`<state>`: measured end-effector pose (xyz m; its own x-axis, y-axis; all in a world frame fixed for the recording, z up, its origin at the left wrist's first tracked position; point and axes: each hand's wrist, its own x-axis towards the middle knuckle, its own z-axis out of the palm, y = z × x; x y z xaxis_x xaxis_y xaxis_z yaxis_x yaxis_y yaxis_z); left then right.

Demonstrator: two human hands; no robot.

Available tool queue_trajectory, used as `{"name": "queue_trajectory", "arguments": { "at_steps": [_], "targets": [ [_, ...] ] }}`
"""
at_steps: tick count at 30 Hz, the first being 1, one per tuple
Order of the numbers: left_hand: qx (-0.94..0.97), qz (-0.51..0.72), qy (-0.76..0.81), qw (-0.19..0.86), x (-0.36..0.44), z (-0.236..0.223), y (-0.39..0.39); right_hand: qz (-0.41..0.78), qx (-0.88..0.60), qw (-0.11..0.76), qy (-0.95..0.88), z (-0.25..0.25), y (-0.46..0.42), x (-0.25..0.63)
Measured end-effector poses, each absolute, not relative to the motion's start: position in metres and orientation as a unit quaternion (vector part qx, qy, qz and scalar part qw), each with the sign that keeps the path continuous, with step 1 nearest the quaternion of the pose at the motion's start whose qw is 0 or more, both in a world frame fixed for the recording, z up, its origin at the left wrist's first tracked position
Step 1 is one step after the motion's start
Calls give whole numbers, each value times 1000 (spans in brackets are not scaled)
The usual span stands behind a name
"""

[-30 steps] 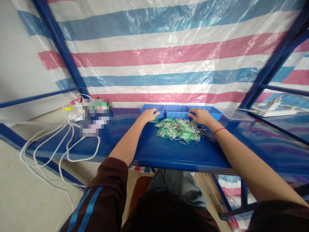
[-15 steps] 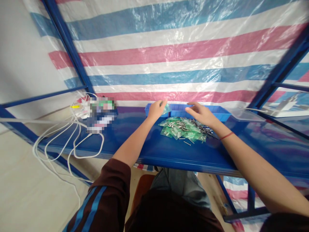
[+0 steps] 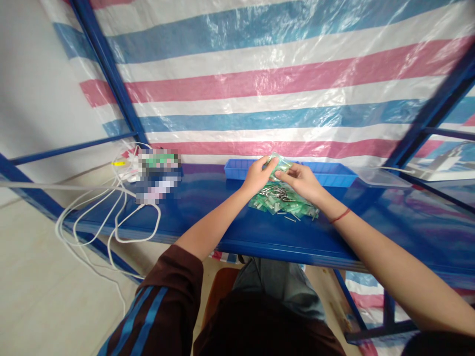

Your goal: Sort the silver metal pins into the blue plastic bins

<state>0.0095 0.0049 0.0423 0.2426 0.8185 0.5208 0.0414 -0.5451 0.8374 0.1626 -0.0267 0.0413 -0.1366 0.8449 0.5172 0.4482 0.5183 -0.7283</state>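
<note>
Between my two hands is a small clear-and-green plastic bag (image 3: 281, 164), held up above the pile. My left hand (image 3: 259, 176) is closed on its left side, thumb on top. My right hand (image 3: 302, 182) pinches the bag's lower right edge. Just below lies a heap of green plastic bags (image 3: 274, 203), with loose metal screws or nails (image 3: 276, 192) on top; my right hand covers part of it. A few loose ones (image 3: 290, 219) rest on the table in front of the heap. What the held bag contains is too small to make out.
Behind my hands stand blue plastic bins (image 3: 334, 175) on the blue table (image 3: 245, 237). A clear plastic tray or lid (image 3: 384, 177) lies to their right. White cables (image 3: 156, 222) hang over the left edge, beside a partly blurred pile. Blue metal posts (image 3: 107, 64) frame the table.
My left hand has moved right with the bag, from over the left bin to above the heap. My right hand, open before, has closed on the bag's edge.
</note>
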Motion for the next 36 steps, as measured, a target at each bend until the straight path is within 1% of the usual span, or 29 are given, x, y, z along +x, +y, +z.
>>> {"name": "queue_trajectory", "arguments": {
  "at_steps": [1, 3, 5, 6, 9, 11, 13, 15, 16, 18, 19, 21, 23, 24, 26, 27, 30, 32, 36],
  "targets": [
    [684, 525, 308, 401, 12, 42, 4, 155, -447, 486, -735, 42, -27, 164],
    [647, 511, 327, 461, 17, 42, 1, 14, -433, 478, -764, 44, -28, 169],
    [607, 493, 346, 519, 19, 45, -3, -129, -407, 449, -785, 48, -32, 175],
    [588, 480, 346, 552, 19, 46, -5, -181, -394, 434, -790, 50, -35, 177],
    [557, 447, 311, 627, 17, 50, -8, -261, -371, 409, -792, 55, -42, 182],
    [570, 445, 278, 632, 15, 50, -7, -273, -365, 404, -793, 57, -45, 182],
    [593, 464, 251, 608, 14, 47, -3, -252, -370, 422, -788, 58, -46, 182],
    [622, 498, 249, 551, 13, 44, 2, -192, -397, 483, -757, 59, -47, 180],
    [641, 519, 257, 504, 13, 43, 4, -144, -416, 519, -733, 59, -47, 180],
    [696, 551, 271, 373, 11, 41, 6, -5, -452, 565, -690, 58, -47, 177],
    [727, 556, 268, 300, 10, 41, 5, 81, -461, 564, -680, 58, -47, 175],
    [785, 546, 238, 170, 9, 42, 3, 251, -449, 537, -668, 57, -47, 172],
    [822, 524, 206, 88, 8, 42, 0, 369, -418, 522, -645, 56, -46, 169],
    [830, 517, 200, 64, 7, 43, -1, 401, -405, 528, -630, 55, -45, 169],
    [839, 501, 205, 48, 6, 43, -1, 418, -391, 556, -603, 55, -42, 170],
    [845, 489, 209, 55, 5, 42, -1, 411, -389, 570, -596, 54, -41, 172],
    [865, 440, 203, 133, 5, 41, 1, 356, -393, 591, -608, 50, -35, 178],
    [849, 443, 210, 199, 7, 40, 2, 303, -393, 578, -648, 45, -32, 181],
    [790, 480, 235, 300, 10, 36, 6, 171, -397, 515, -740, 38, -32, 178]
  ]
}}
